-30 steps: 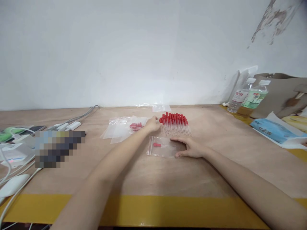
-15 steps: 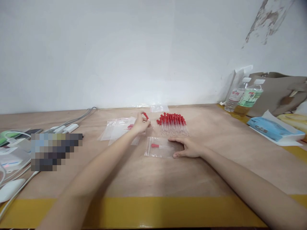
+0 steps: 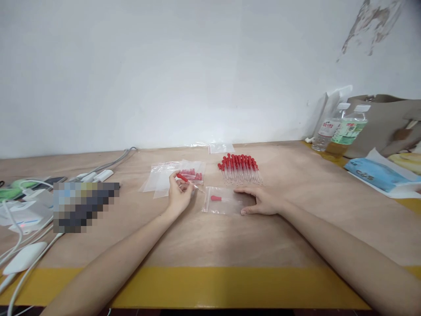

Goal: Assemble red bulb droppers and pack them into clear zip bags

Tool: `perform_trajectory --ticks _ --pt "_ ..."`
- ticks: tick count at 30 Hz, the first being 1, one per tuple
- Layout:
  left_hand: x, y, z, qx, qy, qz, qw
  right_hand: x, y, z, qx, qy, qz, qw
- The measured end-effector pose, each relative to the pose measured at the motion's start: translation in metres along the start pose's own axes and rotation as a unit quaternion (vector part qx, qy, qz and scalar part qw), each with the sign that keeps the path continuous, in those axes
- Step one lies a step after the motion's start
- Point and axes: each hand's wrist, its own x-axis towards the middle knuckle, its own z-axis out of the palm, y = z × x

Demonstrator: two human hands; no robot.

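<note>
My left hand (image 3: 180, 192) pinches a glass dropper with a red rubber bulb (image 3: 182, 177), its clear tube slanting down to the right, tip near the mouth of a clear zip-lock bag (image 3: 226, 208). Inside that bag lies another dropper (image 3: 216, 198), bulb toward the left. My right hand (image 3: 258, 199) holds the bag's right end against the table, thumb on the near side and fingers on the far side. Behind the bag is a row of red-bulbed droppers (image 3: 241, 162). Bags with red-bulbed droppers (image 3: 197, 175) lie behind my left hand, partly over other flat clear bags (image 3: 161, 177).
At the left are white cables, chargers (image 3: 28, 210) and a blurred-out item (image 3: 87, 206). Two bottles (image 3: 350, 129), a grey bag (image 3: 388, 127) and a blue tissue pack (image 3: 378, 173) stand or lie at the right. A wall (image 3: 164, 74) rises behind the table.
My left hand has come nearer and to the left with the dropper, down to the zip-lock bag's left end. My right hand stays on the bag. The view has shifted slightly.
</note>
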Motion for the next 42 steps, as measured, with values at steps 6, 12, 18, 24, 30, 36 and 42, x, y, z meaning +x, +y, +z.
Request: perform_trajectory --ticks 6,12,18,24,30,36,42 --pt "-0.005 0.011 0.003 -0.073 0.011 -0.073 0.995 0.001 0.003 0.002 -0.002 0.007 -0.012 1.000" --pt "-0.012 0.014 0.010 -0.106 -0.017 -0.111 0.988 0.001 0.006 0.003 0.007 0.003 -0.010 1.000" --pt "-0.016 0.012 0.012 -0.072 -0.063 -0.115 0.989 0.001 0.003 0.004 0.009 -0.005 -0.012 1.000" --pt "-0.018 0.002 0.006 0.042 -0.096 -0.032 0.994 0.002 0.001 0.005 0.012 0.000 -0.019 1.000" --pt "-0.019 -0.001 0.004 0.067 -0.152 -0.009 0.986 0.002 0.002 0.005 0.019 0.003 -0.024 1.000" --pt "-0.019 0.002 0.004 0.061 -0.176 -0.011 0.982 0.003 0.003 0.006 0.025 0.001 -0.025 0.999" --pt "-0.020 0.001 0.013 0.015 -0.179 -0.039 0.983 0.003 0.003 0.006 0.015 0.000 -0.021 1.000"
